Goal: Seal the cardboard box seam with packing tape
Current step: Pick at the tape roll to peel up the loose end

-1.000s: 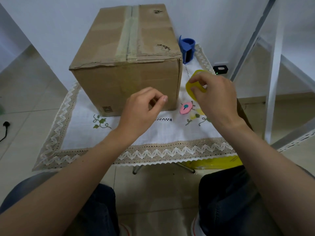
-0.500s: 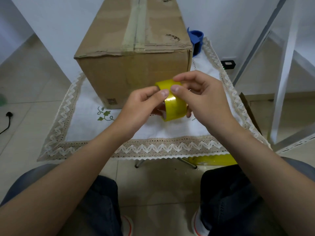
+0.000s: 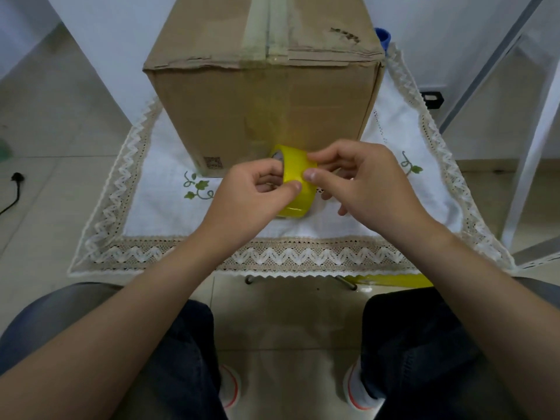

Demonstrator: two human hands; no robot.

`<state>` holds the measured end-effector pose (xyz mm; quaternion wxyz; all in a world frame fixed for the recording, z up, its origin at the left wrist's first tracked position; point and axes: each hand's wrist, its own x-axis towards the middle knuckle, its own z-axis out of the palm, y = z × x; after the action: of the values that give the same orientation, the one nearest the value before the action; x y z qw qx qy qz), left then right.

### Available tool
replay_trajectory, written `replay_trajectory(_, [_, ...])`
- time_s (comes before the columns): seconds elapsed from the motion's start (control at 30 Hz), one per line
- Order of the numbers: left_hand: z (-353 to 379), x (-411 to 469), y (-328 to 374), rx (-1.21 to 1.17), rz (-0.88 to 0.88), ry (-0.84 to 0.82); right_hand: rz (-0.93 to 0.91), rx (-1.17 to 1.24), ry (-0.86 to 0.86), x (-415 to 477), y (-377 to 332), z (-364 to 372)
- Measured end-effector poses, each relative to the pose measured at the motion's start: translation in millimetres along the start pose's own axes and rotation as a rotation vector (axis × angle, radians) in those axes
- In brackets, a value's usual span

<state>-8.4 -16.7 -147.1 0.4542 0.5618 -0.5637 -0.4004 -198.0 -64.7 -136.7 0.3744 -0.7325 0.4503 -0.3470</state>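
Note:
A brown cardboard box (image 3: 266, 95) stands on a small table covered by a white embroidered cloth (image 3: 157, 213). Old pale tape runs along the seam (image 3: 266, 25) on its top. In front of the box, above the cloth, I hold a roll of yellow packing tape (image 3: 295, 180) with both hands. My left hand (image 3: 257, 192) grips the roll from the left, thumb on its outer face. My right hand (image 3: 360, 183) holds it from the right, thumb and forefinger pinching at the tape's surface.
A blue object (image 3: 382, 36) peeks out behind the box at the right. A white metal frame (image 3: 533, 140) stands to the right. A black plug and cable (image 3: 15, 186) lie on the tiled floor at left. A yellow item (image 3: 391, 280) shows under the table's front edge.
One second ago my right hand alone held the roll at the right of the box. It came to the middle, my left hand took hold too, and the view tilted lower.

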Motion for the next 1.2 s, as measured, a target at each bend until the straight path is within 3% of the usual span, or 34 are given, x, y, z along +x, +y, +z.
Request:
replay_trajectory(0.37, [5, -9, -4, 0.046, -0.084, 0.018, 0.063, -0.018, -0.106, -4, -7, -4])
replay_trajectory(0.67, [12, -13, -6, 0.179, 0.06, 0.065, 0.052, -0.075, -0.214, -7, -8, -18])
replay_trajectory(1.2, [13, -13, -8, 0.223, 0.08, 0.062, 0.115, 0.015, -0.254, -2, 1, -16])
